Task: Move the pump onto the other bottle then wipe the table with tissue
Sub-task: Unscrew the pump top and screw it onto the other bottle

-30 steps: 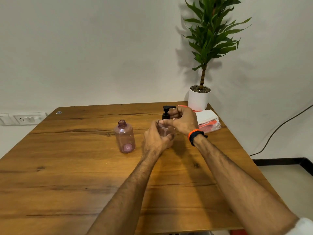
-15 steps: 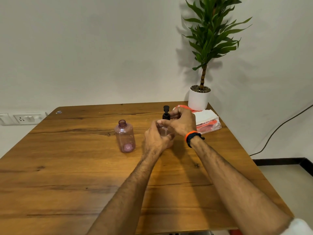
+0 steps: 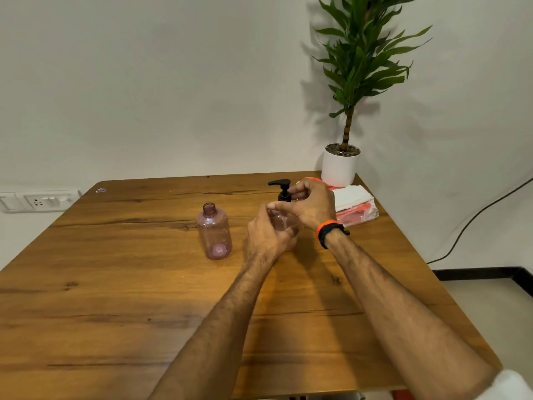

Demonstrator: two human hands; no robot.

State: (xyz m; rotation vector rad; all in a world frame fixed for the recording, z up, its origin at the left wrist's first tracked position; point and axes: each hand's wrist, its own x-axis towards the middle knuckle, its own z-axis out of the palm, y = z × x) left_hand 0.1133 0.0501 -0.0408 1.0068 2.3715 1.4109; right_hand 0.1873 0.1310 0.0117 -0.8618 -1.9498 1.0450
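Two clear pink bottles stand on the wooden table (image 3: 115, 298). The open-necked bottle (image 3: 215, 230) stands alone at centre, with no cap. To its right my left hand (image 3: 266, 232) wraps round the second bottle (image 3: 284, 223), which is mostly hidden. A black pump (image 3: 282, 190) sits on that bottle's neck, its spout pointing left. My right hand (image 3: 310, 206), with an orange and black band at the wrist, pinches the pump's collar from the right. A pack of white tissues (image 3: 353, 197) in a clear and orange wrapper lies at the far right edge.
A potted green plant in a white pot (image 3: 340, 167) stands at the table's far right corner, just behind the tissues. A wall socket (image 3: 40, 201) is at the left, and a black cable (image 3: 476, 215) runs down the right wall.
The pump's spout has turned from pointing right, through facing the camera, to pointing left. My right hand's fingers have shifted round the collar. My left hand and both bottles have stayed in place.
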